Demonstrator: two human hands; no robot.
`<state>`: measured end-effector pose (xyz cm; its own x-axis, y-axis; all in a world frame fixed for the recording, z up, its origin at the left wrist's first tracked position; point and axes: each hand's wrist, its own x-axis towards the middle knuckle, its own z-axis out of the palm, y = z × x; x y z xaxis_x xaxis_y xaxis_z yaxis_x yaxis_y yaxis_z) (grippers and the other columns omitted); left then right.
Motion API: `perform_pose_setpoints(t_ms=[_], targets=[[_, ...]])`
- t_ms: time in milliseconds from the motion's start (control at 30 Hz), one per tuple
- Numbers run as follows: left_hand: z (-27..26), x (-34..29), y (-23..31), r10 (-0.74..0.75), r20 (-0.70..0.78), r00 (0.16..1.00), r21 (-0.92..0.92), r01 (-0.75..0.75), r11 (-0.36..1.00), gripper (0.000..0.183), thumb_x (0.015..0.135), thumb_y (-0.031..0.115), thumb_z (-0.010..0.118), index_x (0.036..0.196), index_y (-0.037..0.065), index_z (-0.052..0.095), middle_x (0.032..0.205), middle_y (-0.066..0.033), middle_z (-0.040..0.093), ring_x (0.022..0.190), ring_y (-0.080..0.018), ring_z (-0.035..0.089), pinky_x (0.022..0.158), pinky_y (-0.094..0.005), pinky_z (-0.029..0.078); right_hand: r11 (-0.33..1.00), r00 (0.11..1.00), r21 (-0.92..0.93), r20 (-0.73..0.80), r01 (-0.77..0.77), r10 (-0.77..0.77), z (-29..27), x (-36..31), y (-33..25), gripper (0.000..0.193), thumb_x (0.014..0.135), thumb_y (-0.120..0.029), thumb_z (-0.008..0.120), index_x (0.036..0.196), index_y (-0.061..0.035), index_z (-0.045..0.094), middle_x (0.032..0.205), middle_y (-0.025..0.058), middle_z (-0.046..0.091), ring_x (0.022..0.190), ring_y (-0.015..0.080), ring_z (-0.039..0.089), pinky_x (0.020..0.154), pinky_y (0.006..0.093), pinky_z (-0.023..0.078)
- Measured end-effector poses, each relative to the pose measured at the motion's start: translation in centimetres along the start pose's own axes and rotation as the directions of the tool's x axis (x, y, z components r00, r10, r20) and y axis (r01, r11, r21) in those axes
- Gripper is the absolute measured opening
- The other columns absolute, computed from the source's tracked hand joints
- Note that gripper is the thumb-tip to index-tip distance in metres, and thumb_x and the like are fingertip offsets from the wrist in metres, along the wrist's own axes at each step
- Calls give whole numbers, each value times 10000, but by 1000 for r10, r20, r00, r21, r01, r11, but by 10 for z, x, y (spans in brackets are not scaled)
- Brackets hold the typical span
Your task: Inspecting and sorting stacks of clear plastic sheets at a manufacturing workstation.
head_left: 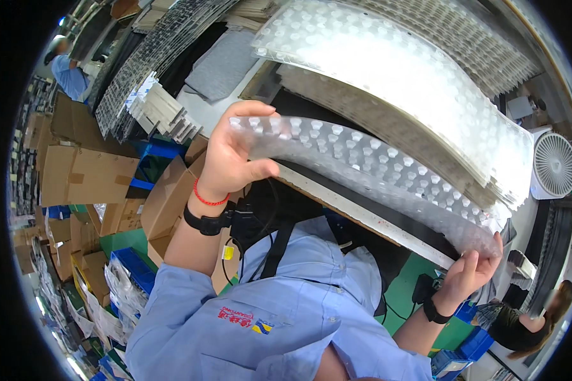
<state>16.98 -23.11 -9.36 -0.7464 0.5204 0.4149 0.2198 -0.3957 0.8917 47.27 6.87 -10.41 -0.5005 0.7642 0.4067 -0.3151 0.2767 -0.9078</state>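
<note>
A clear plastic blister sheet with rows of small raised cups stretches across in front of me, sagging in a curve. At its left end my left hand grips the edge, with the thumb on the near side and the fingers partly behind it. Its right end is pinched in my right hand, lower and close to the table's front edge. Just beyond lies a tall stack of similar clear sheets, whose top surface shines white under the light.
A white table edge runs below the sheet. A grey cloth-like sheet and piled slatted strips lie at the left. A round white fan stands at the right. Cardboard boxes and a blue bin crowd the left; other people are nearby.
</note>
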Motion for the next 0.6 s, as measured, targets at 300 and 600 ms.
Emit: perform_pose_setpoints(t_ms=[300, 600], targets=[[-15, 0, -6, -28, 113, 993, 87, 18, 996, 439, 795, 12, 772, 1185, 4, 571, 1007, -78, 664, 940, -133, 628, 853, -271, 492, 998, 992, -57, -123, 7, -14, 5, 0, 5, 344, 918, 5, 588, 1239, 42, 471, 1148, 126, 584, 1053, 191, 572, 962, 331, 448], [-7, 17, 22, -515, 23, 857, 103, 510, 854, 574, 898, 63, 661, 1383, -20, 365, 1225, -136, 609, 1080, -196, 611, 920, -342, 496, 928, 955, -230, -33, -295, 295, 6, 28, -23, 526, 916, 41, 564, 1401, 64, 361, 1251, 174, 554, 1100, 175, 559, 921, 284, 457]])
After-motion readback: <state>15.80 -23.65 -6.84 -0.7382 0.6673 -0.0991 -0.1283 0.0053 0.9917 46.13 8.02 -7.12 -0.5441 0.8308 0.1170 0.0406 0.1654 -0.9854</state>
